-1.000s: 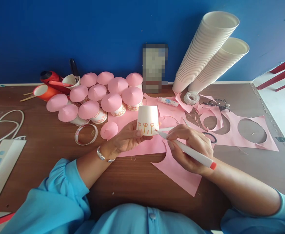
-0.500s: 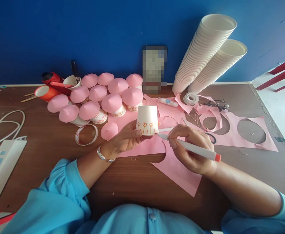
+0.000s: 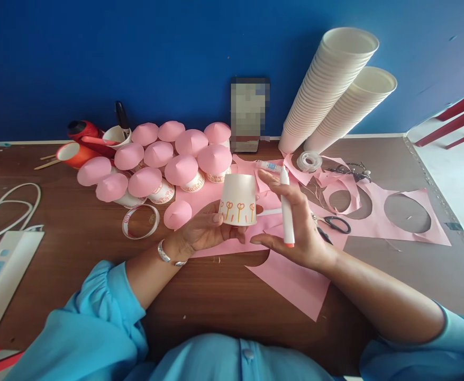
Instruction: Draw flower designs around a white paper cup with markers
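My left hand (image 3: 206, 230) grips an upturned white paper cup (image 3: 238, 198) with small orange and pink flower marks drawn along its lower rim. My right hand (image 3: 295, 222) sits just right of the cup, palm turned toward it, fingers loosely curled round a white marker (image 3: 286, 209) with an orange end. The marker stands nearly upright, its tip away from the cup. Both hands hover over pink paper sheets (image 3: 291, 280) on the brown table (image 3: 76, 248).
Several pink-capped cups (image 3: 156, 161) cluster behind the cup. Two tall leaning stacks of white cups (image 3: 335, 90) rest at the back right by a tape roll (image 3: 308, 161), glue tube (image 3: 269, 165) and scissors (image 3: 335, 223). A power strip (image 3: 1, 275) lies at left.
My right hand has lifted the marker's tip off the cup and swung the marker upright. My left hand has turned the cup slightly, showing more drawn marks.
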Tool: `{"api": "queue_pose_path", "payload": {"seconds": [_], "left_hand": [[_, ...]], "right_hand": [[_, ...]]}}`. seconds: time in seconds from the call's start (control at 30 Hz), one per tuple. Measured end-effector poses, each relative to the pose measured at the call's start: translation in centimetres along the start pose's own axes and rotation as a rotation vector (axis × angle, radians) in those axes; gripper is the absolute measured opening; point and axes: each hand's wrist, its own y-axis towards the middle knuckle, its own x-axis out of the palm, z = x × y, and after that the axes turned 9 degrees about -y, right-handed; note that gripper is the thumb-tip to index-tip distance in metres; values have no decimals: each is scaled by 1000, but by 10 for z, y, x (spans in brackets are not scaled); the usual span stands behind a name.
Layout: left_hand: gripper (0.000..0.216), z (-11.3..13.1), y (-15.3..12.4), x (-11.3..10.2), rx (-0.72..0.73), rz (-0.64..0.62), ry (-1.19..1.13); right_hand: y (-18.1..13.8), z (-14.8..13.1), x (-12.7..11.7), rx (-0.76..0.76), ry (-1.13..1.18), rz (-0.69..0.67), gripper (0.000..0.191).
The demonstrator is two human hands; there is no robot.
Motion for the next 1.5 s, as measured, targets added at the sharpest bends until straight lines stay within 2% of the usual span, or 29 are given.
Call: {"api": "queue_pose_path", "payload": {"seconds": [0.13,0.23,0.3,0.47,0.57,0.7,0.83,0.93,1.03,1.1,1.17,1.23,1.33,1.5], "left_hand": [[64,-1,0,2,-23,-55,52],[71,-1,0,4,-34,-77,121],[71,-1,1,5,29,-47,196],[84,-5,6,2,310,152,385],[90,-9,8,2,399,155,506],[76,-12,8,8,341,187,601],[66,-9,6,11,257,201,528],[66,-6,4,8,249,225,471],[70,-5,2,3,240,273,444],[70,-6,2,0,249,276,431],[68,-6,3,-2,272,249,413],[64,-6,5,-1,282,221,393],[61,-5,5,3,275,211,378],[64,-4,5,7,251,224,382]], "right_hand": [[1,-1,-2,4,-36,-62,80],[2,-2,-6,-20,-61,-35,72],[4,-3,-8,-45,-111,-8,71],[6,0,-12,-134,-386,43,74],[3,1,-10,-146,-514,3,77],[0,1,-2,-140,-529,-54,76],[-1,2,-1,-140,-451,-54,79],[0,0,-8,-195,-388,52,76],[1,-7,-17,-257,-345,205,54],[1,-14,-20,-258,-318,165,39],[1,-20,-21,-256,-299,86,29],[0,-25,-17,-205,-263,66,23],[-2,-27,-11,-126,-208,102,20],[-3,-24,-9,-150,-210,105,27]]}}
